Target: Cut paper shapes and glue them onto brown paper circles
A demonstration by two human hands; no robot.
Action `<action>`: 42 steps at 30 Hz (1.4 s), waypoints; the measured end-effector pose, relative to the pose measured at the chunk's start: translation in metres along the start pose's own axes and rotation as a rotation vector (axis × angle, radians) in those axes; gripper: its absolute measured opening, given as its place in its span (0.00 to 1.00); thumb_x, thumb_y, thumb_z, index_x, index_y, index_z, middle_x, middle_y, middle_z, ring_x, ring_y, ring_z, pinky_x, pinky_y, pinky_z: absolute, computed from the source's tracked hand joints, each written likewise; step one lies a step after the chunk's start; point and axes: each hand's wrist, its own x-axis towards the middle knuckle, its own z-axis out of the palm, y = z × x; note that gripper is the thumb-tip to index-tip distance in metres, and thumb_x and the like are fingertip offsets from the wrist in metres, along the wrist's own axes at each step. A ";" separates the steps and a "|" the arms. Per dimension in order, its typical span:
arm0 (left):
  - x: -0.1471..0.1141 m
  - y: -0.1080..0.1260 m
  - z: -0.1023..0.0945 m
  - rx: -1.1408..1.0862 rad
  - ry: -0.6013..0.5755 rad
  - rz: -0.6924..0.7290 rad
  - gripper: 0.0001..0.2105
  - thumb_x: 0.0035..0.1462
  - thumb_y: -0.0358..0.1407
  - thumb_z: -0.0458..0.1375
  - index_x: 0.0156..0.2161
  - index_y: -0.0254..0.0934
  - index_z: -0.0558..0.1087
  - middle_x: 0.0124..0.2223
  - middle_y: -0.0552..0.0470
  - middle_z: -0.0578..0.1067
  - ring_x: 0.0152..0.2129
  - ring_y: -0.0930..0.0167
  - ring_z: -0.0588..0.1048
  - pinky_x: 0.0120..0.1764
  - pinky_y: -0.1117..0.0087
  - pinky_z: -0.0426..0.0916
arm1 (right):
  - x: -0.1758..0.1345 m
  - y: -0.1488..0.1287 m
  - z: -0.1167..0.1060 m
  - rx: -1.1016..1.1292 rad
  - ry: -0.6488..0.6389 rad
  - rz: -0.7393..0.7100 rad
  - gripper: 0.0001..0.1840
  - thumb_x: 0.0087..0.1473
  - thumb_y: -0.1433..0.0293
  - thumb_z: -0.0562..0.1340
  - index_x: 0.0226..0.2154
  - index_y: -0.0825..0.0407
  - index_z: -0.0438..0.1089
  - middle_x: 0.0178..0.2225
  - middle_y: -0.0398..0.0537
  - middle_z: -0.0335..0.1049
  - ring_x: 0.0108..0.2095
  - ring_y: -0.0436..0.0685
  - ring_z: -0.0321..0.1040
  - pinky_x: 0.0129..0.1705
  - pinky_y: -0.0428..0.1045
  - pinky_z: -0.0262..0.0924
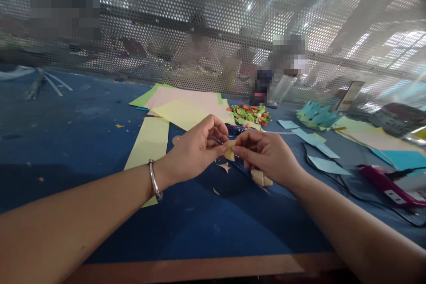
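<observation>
Between my two hands, above the blue tabletop, is a small piece of yellow paper (229,151). My left hand (196,146) pinches its left side between thumb and fingers. Thumb and forefinger of my right hand (262,151) grip the other side. Just below lies a pale pointed paper scrap (225,167). Under my right hand is a tan object (261,178), partly hidden, whose kind I cannot make out. To the left, a long pale yellow paper strip (146,142) passes beneath my left wrist.
Stacked paper sheets (189,97) lie behind my hands, beside a pile of green and orange paper bits (251,114). At right are blue paper pieces (328,165), a blue-green paper crown shape (316,115), a black cable and a purple power strip (389,186). A perforated screen (133,31) stands behind.
</observation>
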 end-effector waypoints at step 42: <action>-0.003 0.022 0.011 -0.031 0.039 -0.099 0.10 0.60 0.34 0.61 0.43 0.41 0.63 0.30 0.58 0.69 0.27 0.74 0.69 0.33 0.72 0.66 | -0.002 -0.002 -0.001 -0.291 0.132 -0.172 0.11 0.64 0.63 0.59 0.34 0.51 0.71 0.28 0.43 0.69 0.25 0.49 0.66 0.29 0.46 0.60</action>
